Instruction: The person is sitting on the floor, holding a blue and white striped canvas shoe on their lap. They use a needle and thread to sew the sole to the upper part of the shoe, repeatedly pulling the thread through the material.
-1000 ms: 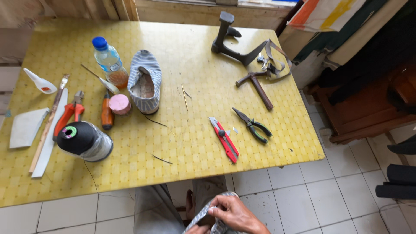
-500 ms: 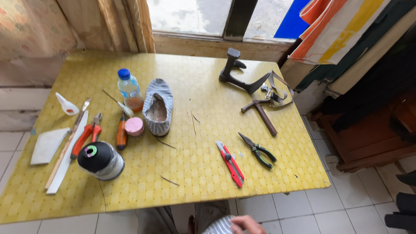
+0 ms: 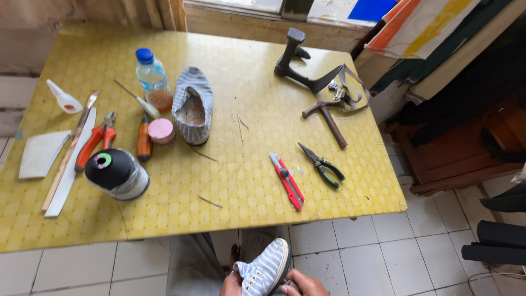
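Compared with half a second ago, my view has dropped: more floor shows below the table (image 3: 230,230), and a striped shoe (image 3: 263,271) has come into sight between my hands, where only a sliver of it and one hand showed before. The things on the table have not moved.

My left hand (image 3: 232,285) cups the shoe's laced side; my right hand (image 3: 304,285) holds its sole edge. Both hands are closed on the shoe but cut off by the bottom of the frame, so the fingers are mostly hidden, as is the shoe's heel end.

The shoe lies below the table's near edge, over my lap. Its long axis runs from lower left to upper right, toe pointing up and right toward the table.

On the table, its mate (image 3: 193,104) lies opening-up, long axis running away from me, beside a bottle (image 3: 153,79) and a thread spool (image 3: 116,173).
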